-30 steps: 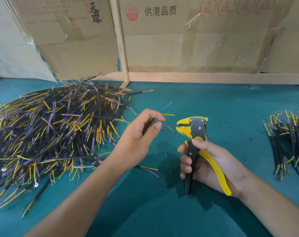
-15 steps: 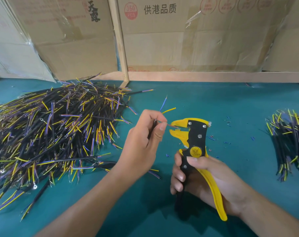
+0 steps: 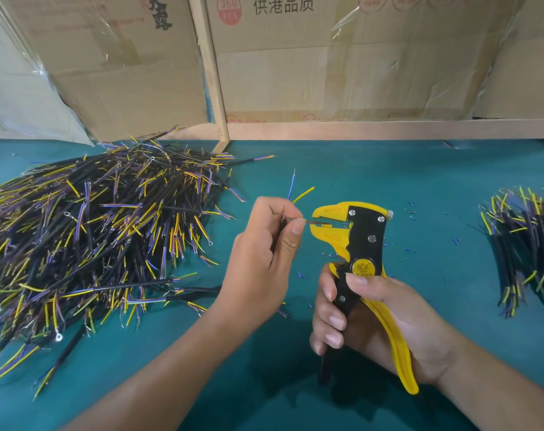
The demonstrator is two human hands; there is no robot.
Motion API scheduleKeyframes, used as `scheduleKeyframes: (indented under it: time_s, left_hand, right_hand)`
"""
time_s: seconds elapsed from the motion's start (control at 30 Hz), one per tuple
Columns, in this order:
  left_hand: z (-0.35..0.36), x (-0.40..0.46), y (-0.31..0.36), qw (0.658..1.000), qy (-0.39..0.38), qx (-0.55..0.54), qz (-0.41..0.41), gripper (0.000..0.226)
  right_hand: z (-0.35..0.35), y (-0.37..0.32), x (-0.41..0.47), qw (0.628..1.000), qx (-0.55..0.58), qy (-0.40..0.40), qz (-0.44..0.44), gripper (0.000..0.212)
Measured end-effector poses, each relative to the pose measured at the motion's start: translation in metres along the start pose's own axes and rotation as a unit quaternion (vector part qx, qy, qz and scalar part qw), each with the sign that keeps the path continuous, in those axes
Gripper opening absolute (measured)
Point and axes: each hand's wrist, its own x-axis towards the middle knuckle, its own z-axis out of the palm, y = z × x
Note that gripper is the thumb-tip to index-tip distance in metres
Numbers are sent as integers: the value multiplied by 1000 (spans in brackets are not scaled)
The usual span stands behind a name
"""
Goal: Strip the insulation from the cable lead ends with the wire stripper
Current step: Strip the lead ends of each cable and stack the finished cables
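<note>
The left hand (image 3: 261,259) pinches a red lead (image 3: 315,223) whose tip lies between the open jaws of the wire stripper (image 3: 357,244), just beyond that grip. The right hand (image 3: 373,321) grips the handles; next, squeeze firmly.

I see a teal bench (image 3: 388,169) backed by a wooden rail (image 3: 388,130). Behind it stand taped cardboard boxes (image 3: 295,57) printed with Chinese characters, split by an upright wooden post (image 3: 210,73).
</note>
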Motion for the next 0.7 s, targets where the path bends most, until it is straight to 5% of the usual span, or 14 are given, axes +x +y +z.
scheduleKeyframes:
  time_s: [0.7]
  left_hand:
    - [0,-1,3,1000,-1,-5,15,18]
  right_hand:
    - [4,-5,-5,1000,8,22,18,37]
